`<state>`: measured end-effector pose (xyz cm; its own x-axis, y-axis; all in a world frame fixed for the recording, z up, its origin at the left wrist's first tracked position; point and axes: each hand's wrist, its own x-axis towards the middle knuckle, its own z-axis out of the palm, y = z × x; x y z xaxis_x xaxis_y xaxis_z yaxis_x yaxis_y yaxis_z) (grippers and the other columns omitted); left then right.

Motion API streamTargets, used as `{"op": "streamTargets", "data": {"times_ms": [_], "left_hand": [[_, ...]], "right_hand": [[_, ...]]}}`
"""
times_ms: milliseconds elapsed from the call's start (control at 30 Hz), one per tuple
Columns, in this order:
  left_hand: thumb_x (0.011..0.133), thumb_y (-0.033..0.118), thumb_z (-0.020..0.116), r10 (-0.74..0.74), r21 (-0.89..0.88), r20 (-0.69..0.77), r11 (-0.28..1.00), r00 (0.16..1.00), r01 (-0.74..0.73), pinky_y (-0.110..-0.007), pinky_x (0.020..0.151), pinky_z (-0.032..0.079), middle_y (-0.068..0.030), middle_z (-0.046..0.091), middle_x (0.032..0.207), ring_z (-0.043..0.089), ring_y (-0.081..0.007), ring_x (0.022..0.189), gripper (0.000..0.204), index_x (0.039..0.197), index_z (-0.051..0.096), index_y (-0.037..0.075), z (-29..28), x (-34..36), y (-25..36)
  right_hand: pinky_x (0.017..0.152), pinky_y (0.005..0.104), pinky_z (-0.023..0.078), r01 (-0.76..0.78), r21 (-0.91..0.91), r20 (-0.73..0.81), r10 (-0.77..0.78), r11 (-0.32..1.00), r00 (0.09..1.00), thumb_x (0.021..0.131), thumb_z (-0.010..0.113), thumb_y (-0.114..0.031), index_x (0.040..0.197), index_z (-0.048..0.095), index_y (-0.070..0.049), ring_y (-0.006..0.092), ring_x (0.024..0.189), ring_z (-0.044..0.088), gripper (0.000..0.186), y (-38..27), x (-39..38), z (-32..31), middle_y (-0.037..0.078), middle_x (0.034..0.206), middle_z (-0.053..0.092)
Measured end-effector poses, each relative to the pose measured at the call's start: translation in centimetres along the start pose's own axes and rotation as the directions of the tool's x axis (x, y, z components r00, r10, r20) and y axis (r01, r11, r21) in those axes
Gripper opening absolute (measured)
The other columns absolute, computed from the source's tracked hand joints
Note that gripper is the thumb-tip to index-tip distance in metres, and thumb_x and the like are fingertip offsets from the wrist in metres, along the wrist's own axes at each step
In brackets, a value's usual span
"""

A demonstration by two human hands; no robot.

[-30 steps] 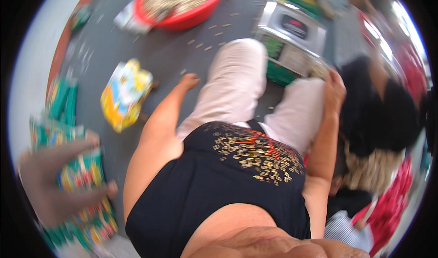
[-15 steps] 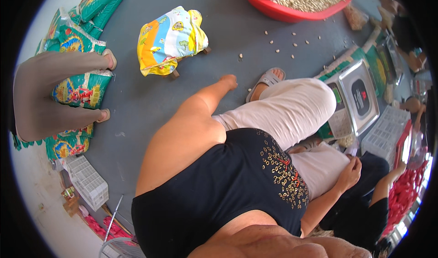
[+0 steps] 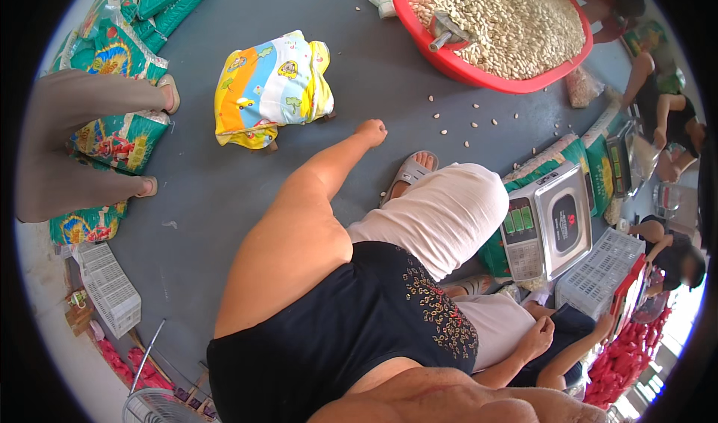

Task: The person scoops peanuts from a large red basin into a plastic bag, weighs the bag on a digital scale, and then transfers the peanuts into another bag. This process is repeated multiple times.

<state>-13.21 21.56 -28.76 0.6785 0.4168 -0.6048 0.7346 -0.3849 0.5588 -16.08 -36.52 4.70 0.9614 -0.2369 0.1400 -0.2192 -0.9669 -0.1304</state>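
Note:
My left hand (image 3: 371, 131) hangs over the grey floor on a bent arm, fingers curled into a loose fist with nothing showing in it. It is between a low stool under a yellow, blue and white patterned cloth (image 3: 273, 86) and my sandalled foot (image 3: 413, 172). My right hand (image 3: 537, 338) is beside my pale trouser leg (image 3: 490, 326), fingers bent together; whatever they may hold is too small to make out. Ahead of me stands a red basin (image 3: 464, 74) heaped with pale nuts or seeds (image 3: 508, 30), with a metal scoop (image 3: 446, 32) in it.
At right are a digital scale (image 3: 550, 225), a white plastic crate (image 3: 598, 270) and seated people. A standing person's legs (image 3: 90, 146) are at left by stacked green sacks (image 3: 120, 146). Another crate (image 3: 110, 288) is lower left. Several nuts or seeds (image 3: 475, 124) lie on the floor.
The view has shifted, so the red basin, scale and people show more fully, lower and further left. My left hand remains a loose fist; my right hand stays by my leg.

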Motion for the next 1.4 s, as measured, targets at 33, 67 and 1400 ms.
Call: {"op": "streamTargets", "data": {"times_ms": [33, 67, 1400], "left_hand": [[0.089, 0.03, 0.058, -0.01, 0.023, 0.009, 1.0, 1.0, 0.01, -0.039, 0.084, 0.05, -0.0122, 0.067, 0.101, 0.064, -0.0272, 0.096, 0.025, 0.104, 0.065, 0.011, -0.5, -1.2, 0.0], [0.088, 0.029, 0.058, 0.032, 0.107, 0.012, 0.994, 0.999, -0.033, -0.038, 0.085, 0.05, -0.0118, 0.066, 0.105, 0.062, -0.0267, 0.1, 0.025, 0.104, 0.064, 0.011, -0.7, -2.3, -0.1], [0.096, 0.05, 0.034, -0.193, 0.505, -0.563, 0.689, 0.804, 0.519, -0.068, 0.107, 0.002, -0.0108, -0.001, 0.159, -0.005, -0.0377, 0.144, 0.071, 0.152, 0.01, 0.014, -21.0, -9.5, -13.1]], "right_hand": [[0.076, 0.0399, 0.048, 0.01, 0.009, 0.006, -0.01, 1.0, 1.0, 0.09, 0.054, -0.025, 0.098, 0.067, -0.001, 0.0321, 0.083, 0.064, 0.028, 0.1, 0.1, 0.4, 0.016, 0.09, 0.068], [0.077, 0.0401, 0.048, 0.01, 0.014, 0.009, -0.01, 1.0, 1.0, 0.089, 0.054, -0.025, 0.098, 0.066, -0.001, 0.0318, 0.085, 0.063, 0.028, 0.1, 0.2, 0.8, 0.016, 0.091, 0.067], [0.085, 0.0432, 0.048, 0.774, 0.339, 0.304, -0.841, 0.535, 0.448, 0.08, 0.063, -0.014, 0.109, 0.06, 0.001, 0.0386, 0.098, 0.059, 0.032, -40.6, 8.0, 21.7, 0.019, 0.103, 0.063]]}}
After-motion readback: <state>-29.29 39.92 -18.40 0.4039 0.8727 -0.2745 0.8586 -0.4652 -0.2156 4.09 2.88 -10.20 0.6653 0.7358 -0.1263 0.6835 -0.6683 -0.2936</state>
